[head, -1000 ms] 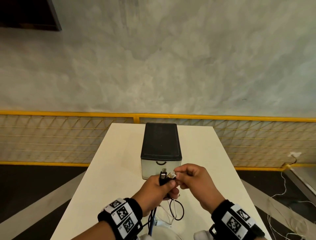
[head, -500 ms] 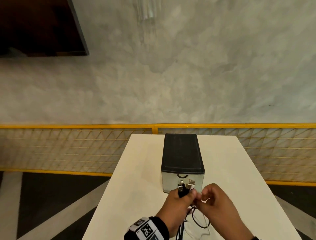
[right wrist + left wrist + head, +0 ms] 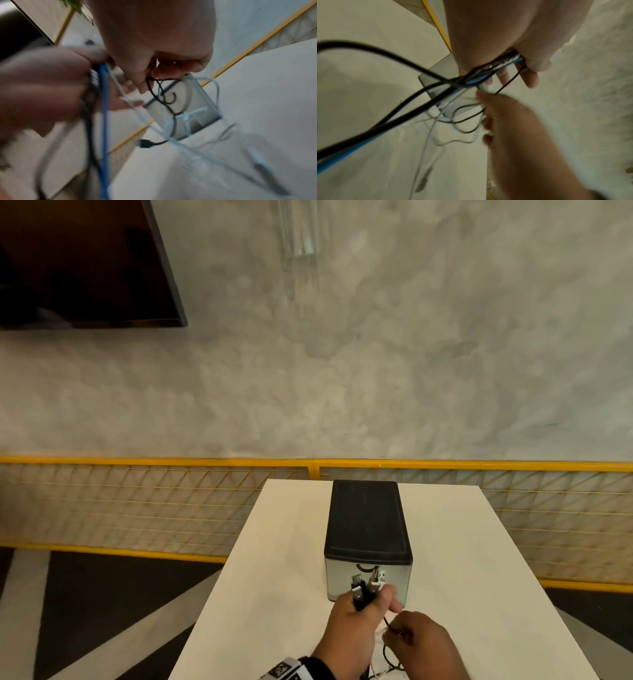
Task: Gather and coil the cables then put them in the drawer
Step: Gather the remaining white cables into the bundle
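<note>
My left hand [image 3: 363, 613] grips a bundle of cables [image 3: 496, 66], black, blue and white, with their plug ends [image 3: 366, 585] sticking up in front of the drawer box [image 3: 368, 525]. The cables [image 3: 402, 108] hang down from the fist toward the table. My right hand [image 3: 416, 637], just right of and below the left, pinches a thin black cable [image 3: 152, 88] that loops down with a black plug [image 3: 145, 143] at its end. The drawer [image 3: 368, 580] of the black-topped box is closed, its small handle [image 3: 365, 568] facing me.
The white table [image 3: 274, 577] runs forward to a yellow-framed mesh fence [image 3: 137, 508] and a grey wall. A dark screen [image 3: 78, 261] hangs at upper left. Dark floor lies left of the table.
My right hand has dropped from the plug ends to below the left fist, now pinching the thin black cable. My head has tilted upward, so the hands sit lower in view.
</note>
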`<action>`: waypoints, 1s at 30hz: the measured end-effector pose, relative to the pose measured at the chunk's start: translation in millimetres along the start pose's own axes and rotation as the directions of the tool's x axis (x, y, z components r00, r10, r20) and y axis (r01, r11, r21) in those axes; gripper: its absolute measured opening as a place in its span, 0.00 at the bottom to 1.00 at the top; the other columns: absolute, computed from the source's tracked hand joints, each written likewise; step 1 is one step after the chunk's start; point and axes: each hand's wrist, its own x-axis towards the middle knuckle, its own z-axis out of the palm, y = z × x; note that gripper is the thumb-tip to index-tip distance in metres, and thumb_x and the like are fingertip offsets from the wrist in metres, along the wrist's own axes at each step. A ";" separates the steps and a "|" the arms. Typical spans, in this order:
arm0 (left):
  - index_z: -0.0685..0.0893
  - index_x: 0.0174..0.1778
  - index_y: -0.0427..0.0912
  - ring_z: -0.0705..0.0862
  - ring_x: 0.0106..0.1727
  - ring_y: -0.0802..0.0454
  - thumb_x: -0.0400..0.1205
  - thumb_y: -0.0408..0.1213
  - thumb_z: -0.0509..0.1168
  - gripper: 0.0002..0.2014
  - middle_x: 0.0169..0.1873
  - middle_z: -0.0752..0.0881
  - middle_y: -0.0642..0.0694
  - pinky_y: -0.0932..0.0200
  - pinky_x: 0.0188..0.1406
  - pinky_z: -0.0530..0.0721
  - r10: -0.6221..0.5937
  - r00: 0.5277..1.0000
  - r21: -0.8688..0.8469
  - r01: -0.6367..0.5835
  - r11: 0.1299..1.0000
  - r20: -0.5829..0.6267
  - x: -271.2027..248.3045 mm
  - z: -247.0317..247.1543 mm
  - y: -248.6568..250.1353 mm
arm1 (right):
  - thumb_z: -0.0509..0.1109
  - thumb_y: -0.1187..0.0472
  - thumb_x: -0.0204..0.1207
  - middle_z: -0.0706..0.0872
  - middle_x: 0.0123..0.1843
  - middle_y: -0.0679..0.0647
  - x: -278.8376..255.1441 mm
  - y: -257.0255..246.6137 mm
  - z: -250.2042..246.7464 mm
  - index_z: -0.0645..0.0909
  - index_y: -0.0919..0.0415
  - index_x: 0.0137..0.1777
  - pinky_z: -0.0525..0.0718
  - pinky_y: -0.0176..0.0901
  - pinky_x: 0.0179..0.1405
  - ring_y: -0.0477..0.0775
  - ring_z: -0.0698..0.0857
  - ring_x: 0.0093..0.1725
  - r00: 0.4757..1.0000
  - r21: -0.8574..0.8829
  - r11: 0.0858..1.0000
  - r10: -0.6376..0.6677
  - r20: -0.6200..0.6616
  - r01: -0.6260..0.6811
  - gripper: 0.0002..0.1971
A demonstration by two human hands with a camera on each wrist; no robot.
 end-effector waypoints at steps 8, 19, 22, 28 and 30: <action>0.84 0.34 0.36 0.84 0.28 0.45 0.86 0.37 0.62 0.16 0.21 0.79 0.44 0.49 0.43 0.88 0.084 0.996 -0.225 -0.088 0.970 -0.027 -10.8 -9.1 24.5 | 0.72 0.37 0.65 0.83 0.36 0.48 4.0 41.1 10.2 0.79 0.38 0.34 0.79 0.36 0.41 0.40 0.81 0.37 0.996 -0.098 0.991 0.090 0.026 -0.087 0.09; 0.83 0.36 0.36 0.71 0.21 0.51 0.87 0.39 0.60 0.16 0.20 0.68 0.47 0.54 0.29 0.79 0.187 0.977 -0.214 -0.204 0.955 -0.099 -16.1 -28.9 42.0 | 0.75 0.44 0.65 0.81 0.43 0.46 2.3 76.5 0.6 0.81 0.34 0.27 0.79 0.38 0.55 0.49 0.84 0.51 0.952 -0.159 0.953 0.279 0.128 -0.258 0.08; 0.84 0.38 0.35 0.81 0.27 0.46 0.86 0.38 0.61 0.15 0.22 0.75 0.45 0.48 0.42 0.87 0.159 0.985 -0.208 -0.170 0.963 -0.067 -13.0 -22.7 33.9 | 0.75 0.47 0.67 0.77 0.47 0.49 -5.8 56.0 -7.5 0.82 0.36 0.33 0.77 0.44 0.59 0.55 0.81 0.53 0.974 -0.145 0.970 0.210 0.083 -0.197 0.05; 0.85 0.40 0.35 0.92 0.44 0.39 0.86 0.36 0.61 0.12 0.28 0.84 0.43 0.55 0.53 0.89 0.085 0.995 -0.207 -0.092 0.974 -0.043 -10.7 -5.2 12.3 | 0.65 0.48 0.81 0.86 0.28 0.58 -30.3 -1.0 -25.1 0.83 0.62 0.33 0.72 0.39 0.25 0.51 0.80 0.26 0.941 0.398 0.865 0.209 0.264 -0.304 0.21; 0.85 0.41 0.34 0.93 0.47 0.40 0.86 0.36 0.62 0.12 0.29 0.86 0.42 0.57 0.52 0.89 0.087 0.994 -0.215 -0.100 0.971 -0.071 -9.6 -5.0 9.2 | 0.61 0.51 0.84 0.80 0.25 0.59 -34.1 -2.9 -31.2 0.81 0.65 0.37 0.65 0.36 0.22 0.54 0.73 0.23 0.916 0.562 0.723 0.316 0.248 -0.402 0.20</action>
